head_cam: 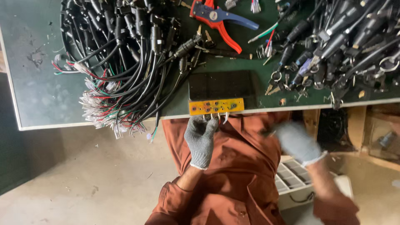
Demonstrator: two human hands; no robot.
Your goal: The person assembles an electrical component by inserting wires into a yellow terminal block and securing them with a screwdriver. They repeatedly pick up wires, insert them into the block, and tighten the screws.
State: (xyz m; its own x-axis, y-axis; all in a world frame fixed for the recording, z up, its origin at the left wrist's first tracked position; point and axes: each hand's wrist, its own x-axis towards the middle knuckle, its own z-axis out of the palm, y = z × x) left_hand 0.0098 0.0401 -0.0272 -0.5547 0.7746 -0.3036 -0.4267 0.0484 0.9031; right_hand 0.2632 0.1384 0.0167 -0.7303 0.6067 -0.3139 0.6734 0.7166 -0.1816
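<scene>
Orange terminal strip (pixel 216 106) lies crosswise along the table edge; left hand (pixel 201 139) pinches its wires (pixel 216 118), right hand (pixel 296 142) blurred.

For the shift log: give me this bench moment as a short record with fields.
left hand: grey glove, at wire ends under the orange block
right hand: grey glove, blurred, away from the bench; hold unclear
table: green top
left pile: black cables with stripped coloured wires
right pile: black connectors
tool: red-and-blue wire stripper
</scene>
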